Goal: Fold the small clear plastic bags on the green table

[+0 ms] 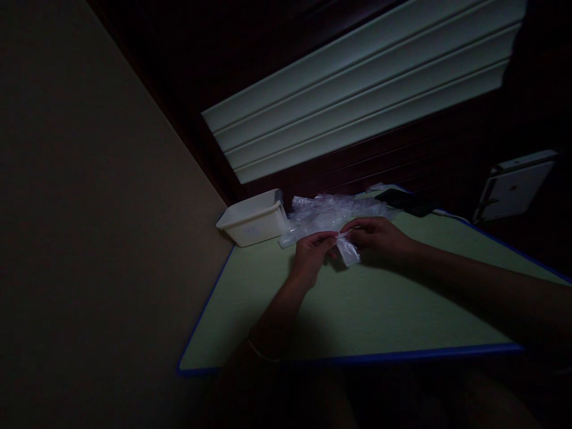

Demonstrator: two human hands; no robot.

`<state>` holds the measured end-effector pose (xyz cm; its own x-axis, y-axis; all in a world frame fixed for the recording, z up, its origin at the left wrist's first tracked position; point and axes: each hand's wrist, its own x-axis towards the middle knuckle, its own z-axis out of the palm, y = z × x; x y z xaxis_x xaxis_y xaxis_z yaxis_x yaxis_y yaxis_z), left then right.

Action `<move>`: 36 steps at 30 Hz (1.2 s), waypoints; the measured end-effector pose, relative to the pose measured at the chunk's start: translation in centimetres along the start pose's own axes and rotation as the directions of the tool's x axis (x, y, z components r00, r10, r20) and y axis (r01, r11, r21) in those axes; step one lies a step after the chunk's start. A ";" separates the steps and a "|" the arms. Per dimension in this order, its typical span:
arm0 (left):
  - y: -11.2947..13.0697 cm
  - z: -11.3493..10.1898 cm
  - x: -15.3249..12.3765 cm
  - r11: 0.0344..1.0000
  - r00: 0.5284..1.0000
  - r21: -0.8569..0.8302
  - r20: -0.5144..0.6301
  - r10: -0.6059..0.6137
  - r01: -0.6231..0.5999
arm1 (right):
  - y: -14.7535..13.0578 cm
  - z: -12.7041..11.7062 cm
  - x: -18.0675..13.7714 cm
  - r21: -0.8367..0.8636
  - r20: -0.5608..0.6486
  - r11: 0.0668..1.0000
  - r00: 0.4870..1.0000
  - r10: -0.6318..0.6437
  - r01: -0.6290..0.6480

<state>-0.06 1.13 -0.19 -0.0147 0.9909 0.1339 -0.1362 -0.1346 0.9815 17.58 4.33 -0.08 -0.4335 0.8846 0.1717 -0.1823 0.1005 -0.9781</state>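
Note:
A small clear plastic bag (348, 251) hangs between my two hands, above the light green tabletop (357, 310). My left hand (311, 255) pinches its upper left edge between thumb and fingers. On the other side, my right hand (374, 234) has its fingers closed on the upper right edge. Whether anything lies inside the bag is too dark to tell. Just beyond my hands spreads a loose pile of clear plastic bags (328, 208).
A white plastic bin (257, 223) stands at the table's back left corner, beside the wall. Right of the pile lies a dark flat object (406, 201) with a pale cable. A white box-like device (516, 187) is farther right. Blue edging (384, 356) rims the table.

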 end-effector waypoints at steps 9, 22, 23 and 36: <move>0.1 -0.1 -0.1 0.999 1.000 0.037 -0.002 0.001 0.000 | -0.8 0.1 -0.2 -0.104 -0.022 0.994 0.999 -0.029 0.027; 0.3 0.2 -0.5 0.993 0.998 0.108 0.027 -0.055 0.052 | -1.1 -0.2 -0.5 -0.343 0.012 0.920 0.980 -0.197 0.189; 0.3 0.3 -0.5 0.992 0.999 0.115 0.024 -0.049 0.046 | -1.2 -0.1 -0.5 -0.345 0.004 0.919 0.980 -0.201 0.190; 0.5 0.3 -0.6 0.985 1.000 0.173 -0.004 -0.001 0.001 | -0.5 -0.2 -0.2 -0.313 0.015 0.947 0.997 -0.069 0.071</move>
<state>0.22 0.49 0.29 -0.0184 0.9910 0.1326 0.0369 -0.1318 0.9906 17.93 4.17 0.35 -0.4334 0.8684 0.2408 0.0730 0.3002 -0.9511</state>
